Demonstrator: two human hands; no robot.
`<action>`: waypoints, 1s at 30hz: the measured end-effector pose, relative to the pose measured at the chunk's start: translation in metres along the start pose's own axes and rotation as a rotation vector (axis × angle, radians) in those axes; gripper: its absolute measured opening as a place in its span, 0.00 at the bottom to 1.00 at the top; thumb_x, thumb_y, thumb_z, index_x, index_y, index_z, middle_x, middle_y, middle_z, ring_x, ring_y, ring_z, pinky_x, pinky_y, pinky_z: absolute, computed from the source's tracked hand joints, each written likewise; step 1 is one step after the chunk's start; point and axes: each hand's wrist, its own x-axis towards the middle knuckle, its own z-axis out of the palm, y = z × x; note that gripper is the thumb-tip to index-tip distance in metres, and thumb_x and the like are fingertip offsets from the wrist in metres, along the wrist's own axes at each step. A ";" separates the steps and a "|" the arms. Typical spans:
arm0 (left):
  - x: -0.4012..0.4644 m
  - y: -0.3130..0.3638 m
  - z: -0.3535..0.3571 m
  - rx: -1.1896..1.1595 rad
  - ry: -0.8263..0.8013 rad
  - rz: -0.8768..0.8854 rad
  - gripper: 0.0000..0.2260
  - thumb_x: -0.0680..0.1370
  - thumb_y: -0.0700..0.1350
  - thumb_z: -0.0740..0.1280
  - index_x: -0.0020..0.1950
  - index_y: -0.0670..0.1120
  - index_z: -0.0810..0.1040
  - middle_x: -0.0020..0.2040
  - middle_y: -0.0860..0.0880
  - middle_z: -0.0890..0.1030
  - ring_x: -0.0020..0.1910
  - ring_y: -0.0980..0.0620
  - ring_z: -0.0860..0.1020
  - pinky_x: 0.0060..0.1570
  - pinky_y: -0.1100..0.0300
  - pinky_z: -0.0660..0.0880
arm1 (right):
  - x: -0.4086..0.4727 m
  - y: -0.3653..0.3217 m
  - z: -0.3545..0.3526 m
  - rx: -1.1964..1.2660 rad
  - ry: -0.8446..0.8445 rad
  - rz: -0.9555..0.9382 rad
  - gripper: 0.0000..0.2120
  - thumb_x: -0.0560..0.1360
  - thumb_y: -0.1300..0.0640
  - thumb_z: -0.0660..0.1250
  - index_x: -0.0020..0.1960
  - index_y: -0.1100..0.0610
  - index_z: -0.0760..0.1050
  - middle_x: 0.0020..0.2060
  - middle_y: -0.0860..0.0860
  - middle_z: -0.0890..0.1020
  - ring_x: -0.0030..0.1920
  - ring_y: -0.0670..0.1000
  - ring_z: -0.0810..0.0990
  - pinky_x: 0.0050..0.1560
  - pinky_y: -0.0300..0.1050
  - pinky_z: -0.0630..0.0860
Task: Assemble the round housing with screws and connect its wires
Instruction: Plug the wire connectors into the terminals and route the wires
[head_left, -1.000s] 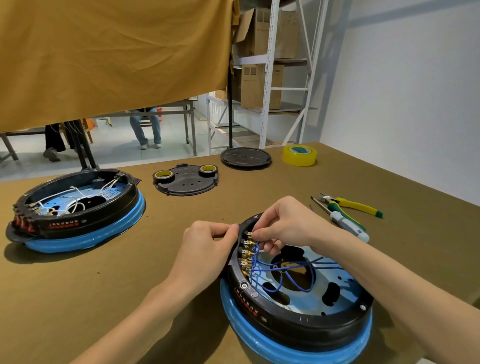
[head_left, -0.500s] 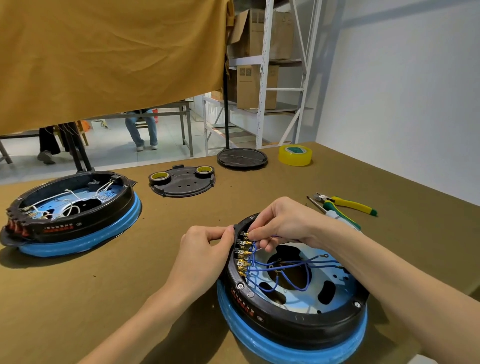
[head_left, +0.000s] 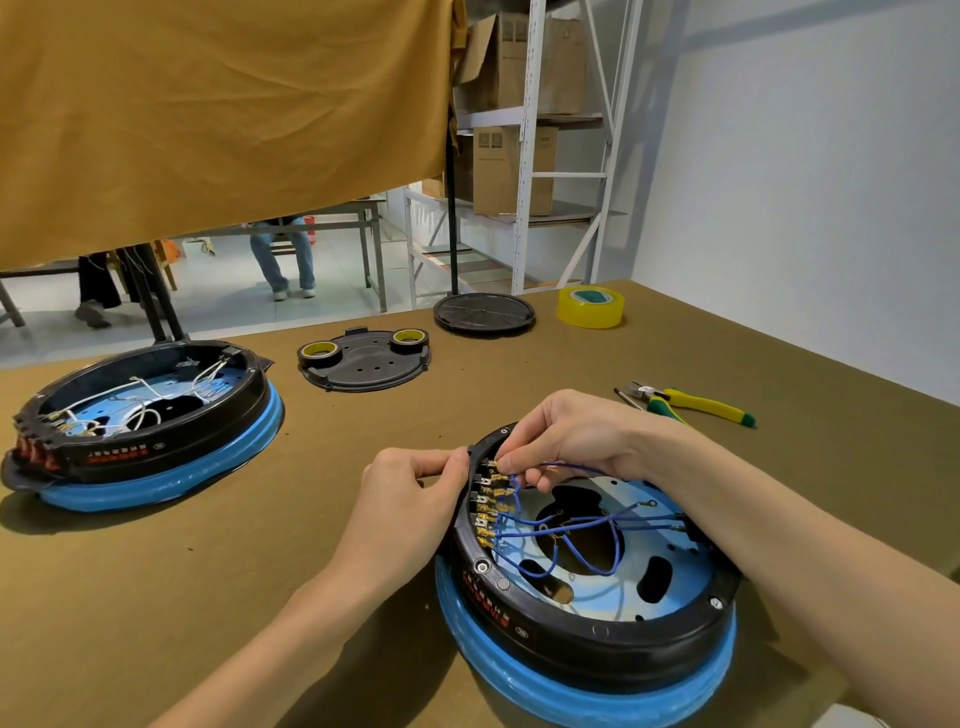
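A round black housing (head_left: 597, 642) with a blue base ring sits near the table's front edge. Several blue wires (head_left: 566, 525) run across its pale blue inner plate to a row of brass terminals (head_left: 491, 512) on the left rim. My left hand (head_left: 410, 506) grips the housing's outer rim beside the terminals. My right hand (head_left: 576, 436) reaches over the rim and pinches the brass end of one blue wire at the topmost terminal.
A second round housing (head_left: 156, 431) with white wires sits at the left. A black cover plate (head_left: 363, 358) carries two tape rolls, behind it lie a black disc (head_left: 483, 312) and yellow tape (head_left: 591, 306). Yellow-green pliers (head_left: 696, 405) lie at right.
The view has shifted slightly. My right hand's fingers have worked the blue wire's end at the top terminal; my left hand stays on the rim.
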 end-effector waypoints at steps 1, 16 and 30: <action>0.000 0.000 0.000 -0.003 0.004 0.002 0.12 0.84 0.48 0.65 0.54 0.48 0.88 0.45 0.56 0.88 0.42 0.59 0.86 0.38 0.65 0.80 | 0.001 0.000 0.000 0.012 -0.006 0.009 0.04 0.75 0.67 0.75 0.49 0.65 0.86 0.35 0.57 0.84 0.31 0.47 0.81 0.34 0.35 0.80; -0.003 0.004 0.002 -0.007 0.007 0.027 0.14 0.84 0.47 0.65 0.44 0.57 0.86 0.40 0.59 0.87 0.39 0.57 0.86 0.34 0.63 0.80 | -0.001 0.006 0.008 0.069 0.045 -0.046 0.04 0.74 0.69 0.74 0.49 0.68 0.85 0.33 0.58 0.84 0.29 0.47 0.81 0.32 0.35 0.79; 0.002 -0.002 -0.005 -0.019 -0.084 0.016 0.12 0.85 0.49 0.63 0.59 0.53 0.86 0.49 0.57 0.88 0.49 0.59 0.86 0.46 0.61 0.82 | -0.015 0.002 0.017 -0.196 0.149 -0.150 0.06 0.78 0.63 0.73 0.51 0.66 0.83 0.35 0.57 0.85 0.32 0.48 0.81 0.34 0.38 0.79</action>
